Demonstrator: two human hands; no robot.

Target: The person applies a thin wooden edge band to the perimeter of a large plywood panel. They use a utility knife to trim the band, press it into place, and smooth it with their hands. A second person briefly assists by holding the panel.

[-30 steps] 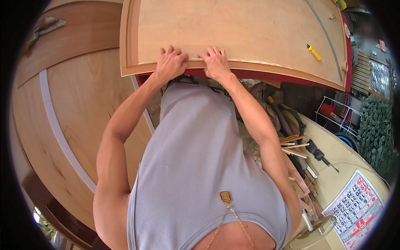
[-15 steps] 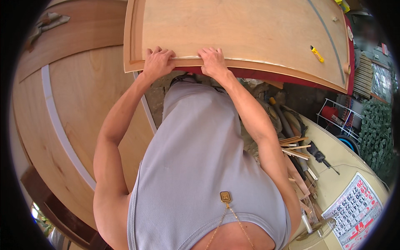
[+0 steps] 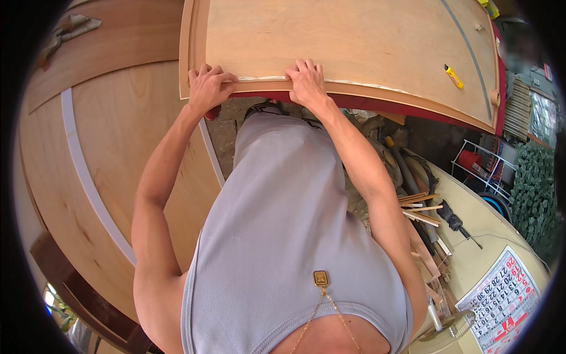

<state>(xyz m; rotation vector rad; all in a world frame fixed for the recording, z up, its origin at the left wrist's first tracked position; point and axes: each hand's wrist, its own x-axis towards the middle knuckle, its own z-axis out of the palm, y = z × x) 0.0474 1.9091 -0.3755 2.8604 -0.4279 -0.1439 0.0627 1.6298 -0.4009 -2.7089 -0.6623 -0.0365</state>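
Observation:
A pale plywood panel (image 3: 354, 41) lies in front of me, framed by flat wooden strips. Along its near side runs a wooden edge strip (image 3: 377, 93), with a ragged whitish line where it meets the panel. My left hand (image 3: 209, 88) is closed over this strip near the panel's left corner, fingers bent on top. Further right, my right hand (image 3: 307, 82) grips the same strip with curled fingers, its thumb side toward the left hand. The fingers hide the wood under them. A yellow utility knife (image 3: 453, 76) rests on the panel at the right, apart from both hands.
Under the panel shows a dark red surface (image 3: 354, 105). Large plywood sheets (image 3: 118, 130) with a white stripe stand at left. To the right are thin wood offcuts (image 3: 420, 203), a folded umbrella (image 3: 453, 218), a white wire rack (image 3: 483, 168), a calendar (image 3: 501, 301) and a fan (image 3: 451, 336).
My left hand has slid left along the strip toward the corner, widening the gap between my hands. The right hand stays on the strip. The whole view has shifted slightly.

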